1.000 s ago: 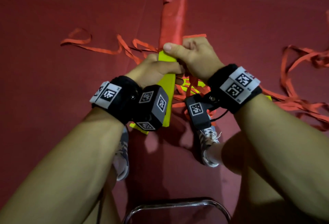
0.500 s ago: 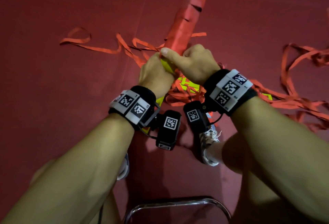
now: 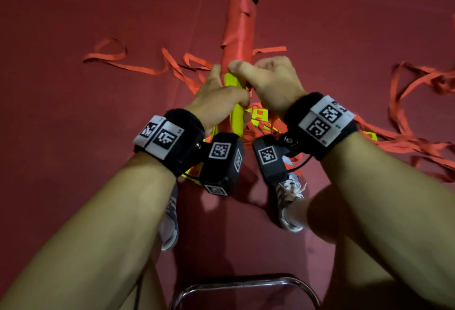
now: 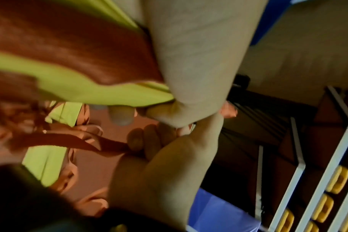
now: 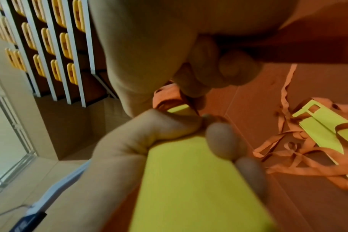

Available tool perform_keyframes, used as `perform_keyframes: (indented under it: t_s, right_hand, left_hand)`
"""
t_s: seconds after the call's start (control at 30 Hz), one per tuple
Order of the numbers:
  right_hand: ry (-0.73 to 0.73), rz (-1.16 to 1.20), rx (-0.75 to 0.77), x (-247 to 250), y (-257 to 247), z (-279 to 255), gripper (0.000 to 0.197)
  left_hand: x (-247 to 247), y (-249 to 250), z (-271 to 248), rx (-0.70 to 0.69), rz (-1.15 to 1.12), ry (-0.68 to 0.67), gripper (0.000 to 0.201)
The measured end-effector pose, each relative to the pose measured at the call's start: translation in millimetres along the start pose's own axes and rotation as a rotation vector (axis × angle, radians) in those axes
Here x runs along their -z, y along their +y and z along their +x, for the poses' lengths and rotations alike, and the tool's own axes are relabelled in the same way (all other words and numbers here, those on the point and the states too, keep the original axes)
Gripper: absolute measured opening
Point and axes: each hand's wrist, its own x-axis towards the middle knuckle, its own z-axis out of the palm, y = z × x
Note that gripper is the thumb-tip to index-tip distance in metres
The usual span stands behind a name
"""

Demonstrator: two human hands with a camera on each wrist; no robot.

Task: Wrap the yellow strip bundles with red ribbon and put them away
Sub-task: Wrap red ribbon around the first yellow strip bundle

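Dark red flooring (image 3: 64, 21) fills the head view, and the person sits over it with both forearms reaching forward. Loose ribbon lengths (image 3: 110, 60) curl across it to the left of the hands, and a thicker ribbon tangle (image 3: 418, 142) sprawls on the right, running out to the picture's edge. Spare yellow strips (image 3: 261, 120) lie in that tangle directly under the right wrist. Two patterned shoes, a left shoe (image 3: 170, 221) and a right shoe (image 3: 288, 201), sit below the wrists, and a chrome stool rail (image 3: 243, 285) curves along the bottom edge. Both wrist views show a shelving rack (image 5: 50, 40) with white uprights and yellow oblong pieces off to one side. The yellow strip bundle (image 3: 237, 117) runs straight away from the person between the hands. Its far stretch is sheathed in red ribbon (image 3: 240, 26) up to the top of the frame, and its near stretch is bare yellow. The left hand (image 3: 219, 98) is clenched around the bare part, thumb and fingers wrapped about it. The right hand (image 3: 268, 80) touches it just beyond. Its thumb presses where the wrapping ends, and its curled fingers pinch a ribbon strand. Bare floor lies open at the far left and on either side of the wrapped stretch. The near space is crowded by the black wrist cameras (image 3: 221, 159), the shoes and the strips underneath.
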Motion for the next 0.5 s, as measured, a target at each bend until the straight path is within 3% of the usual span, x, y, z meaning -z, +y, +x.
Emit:
perform_keyframes:
  t_s: [0.1, 0.23, 0.3, 0.43, 0.5]
  right_hand:
    - [-0.067, -0.139, -0.017, -1.4, 2.4, 3.5, 0.059]
    - [-0.154, -0.348, -0.067, -4.5, 7.4, 4.3, 0.072]
    - [-0.135, -0.387, -0.083, -6.2, 9.3, 4.1, 0.079]
    - [-0.073, -0.08, -0.072, -2.5, 2.4, 6.7, 0.073]
    - [-0.035, 0.071, -0.021, 2.6, -1.5, 5.6, 0.059]
  left_hand:
    - [-1.5, -2.2, -2.5, -0.016, 0.111, 0.092, 0.067]
    - [-6.4, -14.4, -2.6, -0.193, 0.354, 0.186, 0.041]
    - [-10.3, -18.2, -4.3, -0.269, 0.466, 0.218, 0.04]
    - [-10.3, -9.9, -10.5, -0.432, 0.576, 0.287, 0.051]
    - [-6.7, -3.8, -8.9, -0.41, 0.502, 0.291, 0.054]
